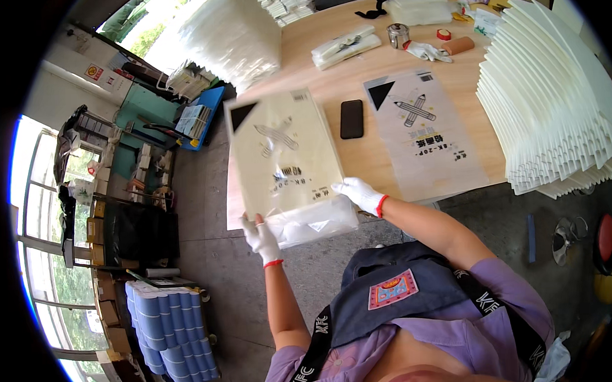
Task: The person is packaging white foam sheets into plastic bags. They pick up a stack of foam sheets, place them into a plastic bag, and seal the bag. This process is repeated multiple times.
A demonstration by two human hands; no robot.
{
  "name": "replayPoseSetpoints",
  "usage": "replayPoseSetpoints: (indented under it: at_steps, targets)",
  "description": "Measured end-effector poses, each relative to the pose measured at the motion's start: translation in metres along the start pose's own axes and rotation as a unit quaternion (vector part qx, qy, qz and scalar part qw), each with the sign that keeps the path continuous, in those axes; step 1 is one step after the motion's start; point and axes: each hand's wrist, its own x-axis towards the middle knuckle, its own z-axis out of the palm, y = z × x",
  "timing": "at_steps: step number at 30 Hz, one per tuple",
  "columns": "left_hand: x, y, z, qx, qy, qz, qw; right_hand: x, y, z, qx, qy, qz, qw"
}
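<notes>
I hold a clear plastic bag with a cream paper pad inside (284, 158), lifted off the wooden table's left edge. My left hand (261, 238), in a white glove, grips the bag's open lower left corner. My right hand (360, 194), also gloved, holds the lower right edge of the bag. An empty printed plastic bag (425, 136) lies flat on the wooden table (329, 86) to the right. A black phone (351, 119) lies between the two bags.
A fanned stack of white paper pads (552, 95) fills the table's right side. Another white stack (230, 35) sits at the far left. Tape rolls, a glove and packets lie at the back. Blue rolls (166, 330) and boxes stand on the floor to the left.
</notes>
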Motion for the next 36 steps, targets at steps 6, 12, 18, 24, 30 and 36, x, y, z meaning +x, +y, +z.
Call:
replayPoseSetpoints:
  at_steps: [6,12,18,24,30,36]
  targets:
    - [-0.017,-0.075,0.008,0.426,-0.215,0.013,0.879,-0.049,-0.027,0.025,-0.019,0.01,0.093,0.995]
    - [-0.025,0.037,0.055,0.33,-0.094,0.251,0.905,-0.134,0.008,-0.033,-0.045,-0.123,0.119,0.984]
    - [-0.122,0.105,0.211,0.075,-0.397,0.344,0.848,-0.196,0.047,-0.092,0.025,0.048,0.108,0.993]
    - [-0.189,0.128,0.289,0.16,-0.519,0.37,0.754,-0.234,0.04,-0.101,0.057,0.136,0.084,0.986]
    - [-0.163,0.106,0.328,0.145,-0.61,0.351,0.696,-0.236,0.04,-0.125,0.088,0.208,0.016,0.974]
    - [-0.147,0.104,0.328,-0.079,-0.685,0.046,0.722,-0.215,-0.006,-0.159,0.074,0.252,0.024,0.965]
